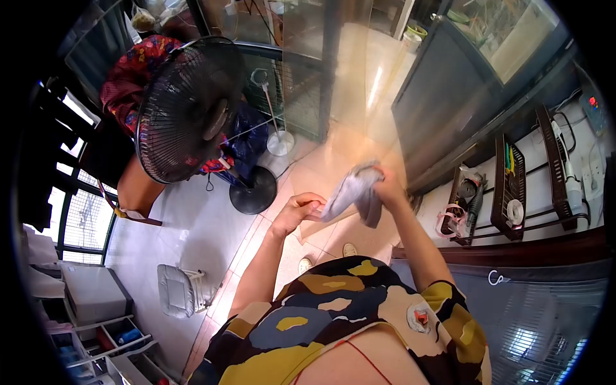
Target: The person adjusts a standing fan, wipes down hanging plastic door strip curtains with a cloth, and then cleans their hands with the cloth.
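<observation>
Above tiled flr (pixel 327 240), I see grey cloth (pixel 351 192) btwn L hand (pixel 299 212), pinching its low end, and R hand (pixel 389 186), nearer the bulk, gripping top; long axis slants up L-to-R.

White glare fills the window (pixel 88 215) — fisheye edges bend, corners fall black.

The cloth (pixel 353 192) is plain pale grey, and the shirt (pixel 359 292) is black with blotchy patches of mustard, brown, beige and slate blue. The fan (pixel 186 112) is black, the fabric (pixel 144 58) behind it dark red with a bright floral print, the bag (pixel 253 144) dark blue. The racks (pixel 499 186) are dark brown, the padded seat (pixel 174 292) grey, the floor (pixel 308 176) pinkish beige and greyish white.
</observation>
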Tool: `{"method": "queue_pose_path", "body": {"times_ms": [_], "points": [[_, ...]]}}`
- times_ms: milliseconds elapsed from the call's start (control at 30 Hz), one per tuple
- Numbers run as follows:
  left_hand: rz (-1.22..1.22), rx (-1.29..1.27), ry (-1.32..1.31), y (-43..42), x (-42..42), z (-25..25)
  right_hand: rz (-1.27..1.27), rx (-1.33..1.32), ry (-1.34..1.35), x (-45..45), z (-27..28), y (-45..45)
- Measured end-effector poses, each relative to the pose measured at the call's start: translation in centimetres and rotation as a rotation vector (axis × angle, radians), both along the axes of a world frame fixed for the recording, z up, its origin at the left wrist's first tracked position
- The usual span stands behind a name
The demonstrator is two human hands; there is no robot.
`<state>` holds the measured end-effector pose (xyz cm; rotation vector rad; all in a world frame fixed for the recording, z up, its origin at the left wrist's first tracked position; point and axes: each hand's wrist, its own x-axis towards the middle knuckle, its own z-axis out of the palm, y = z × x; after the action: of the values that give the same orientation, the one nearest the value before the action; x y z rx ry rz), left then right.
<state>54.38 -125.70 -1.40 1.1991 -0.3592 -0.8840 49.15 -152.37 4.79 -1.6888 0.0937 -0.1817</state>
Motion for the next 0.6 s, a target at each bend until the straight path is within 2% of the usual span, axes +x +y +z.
{"method": "queue_pose_path", "body": {"times_ms": [33,100,167,300,367,467,533,600], "points": [[0.003,-0.012,0.030,0.2,-0.2,0.5,-0.010,0.144,-0.086,1.7,0.4,-0.2],[-0.030,-0.015,0.023,1.1,-0.1,0.2,-0.110,0.273,-0.208,5.1,3.9,-0.6],[-0.063,0.011,-0.006,1.8,-0.3,0.1,-0.390,0.257,-0.386,8.5,8.4,-1.2],[-0.096,-0.009,-0.008,2.4,-0.8,0.4,-0.801,-0.506,-0.984,11.9,20.0,-2.2],[-0.115,-0.023,0.007,2.7,-1.0,0.7,-0.838,-0.712,-1.095,12.4,24.4,-0.6],[-0.124,-0.102,0.010,2.8,-1.8,1.4,-0.601,-1.044,-1.027,16.2,24.9,0.3],[-0.104,-0.130,-0.013,3.0,-1.9,1.6,-0.209,-1.143,-0.822,17.7,21.4,1.9],[-0.061,-0.119,-0.043,3.2,-1.8,1.6,-0.178,-1.306,-0.860,16.5,16.1,4.6]]}}
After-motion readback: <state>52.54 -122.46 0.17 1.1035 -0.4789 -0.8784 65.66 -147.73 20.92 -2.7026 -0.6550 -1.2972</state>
